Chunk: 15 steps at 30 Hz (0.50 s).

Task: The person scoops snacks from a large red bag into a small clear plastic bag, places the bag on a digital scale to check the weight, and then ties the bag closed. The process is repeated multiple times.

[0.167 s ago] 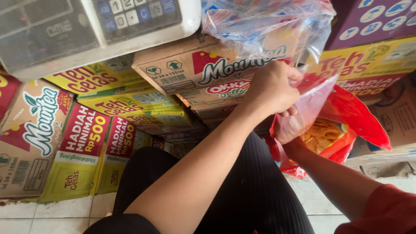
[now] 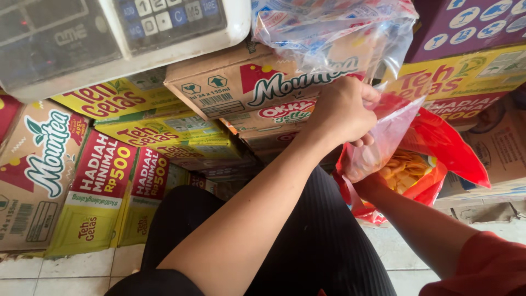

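Left hand (image 2: 342,112) is pinching the top edge of a clear plastic bag (image 2: 378,145), holding it open over a red bag (image 2: 438,142) of yellow chips (image 2: 408,167). Right hand is buried inside that bag, so can't tell its grip. Stacked drink cartons (image 2: 109,181) and a white scale (image 2: 109,38) sit behind.

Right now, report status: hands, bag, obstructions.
Left hand pinching the clear bag's top edge. Right hand mostly hidden behind the bag. Yellow chips inside; red bag behind. Cartons close ahead.
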{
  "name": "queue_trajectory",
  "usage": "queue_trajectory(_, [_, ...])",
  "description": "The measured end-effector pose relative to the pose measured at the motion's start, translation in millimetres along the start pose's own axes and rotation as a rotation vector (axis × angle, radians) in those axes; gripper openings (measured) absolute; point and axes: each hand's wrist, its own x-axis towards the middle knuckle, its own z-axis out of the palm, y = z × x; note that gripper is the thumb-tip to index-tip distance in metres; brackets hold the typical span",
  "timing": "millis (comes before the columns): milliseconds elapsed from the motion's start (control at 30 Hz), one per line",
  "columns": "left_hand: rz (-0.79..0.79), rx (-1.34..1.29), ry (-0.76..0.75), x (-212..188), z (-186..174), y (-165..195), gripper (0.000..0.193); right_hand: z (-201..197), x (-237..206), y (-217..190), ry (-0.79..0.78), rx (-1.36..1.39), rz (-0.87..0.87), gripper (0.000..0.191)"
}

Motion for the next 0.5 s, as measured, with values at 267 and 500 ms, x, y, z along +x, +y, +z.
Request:
queue_trajectory(267, [0.027, 0.028, 0.005, -8.2, 7.6, 3.8, 0.047, -47.9, -22.6, 50.1, -0.573, -0.366, 0.409, 0.062])
queue_trajectory(500, [-0.025, 0.053, 0.023, -13.3, 33.5, 9.1, 0.045, -135.2, -2.3, 65.4, -0.786, 0.061, 0.789, 0.039])
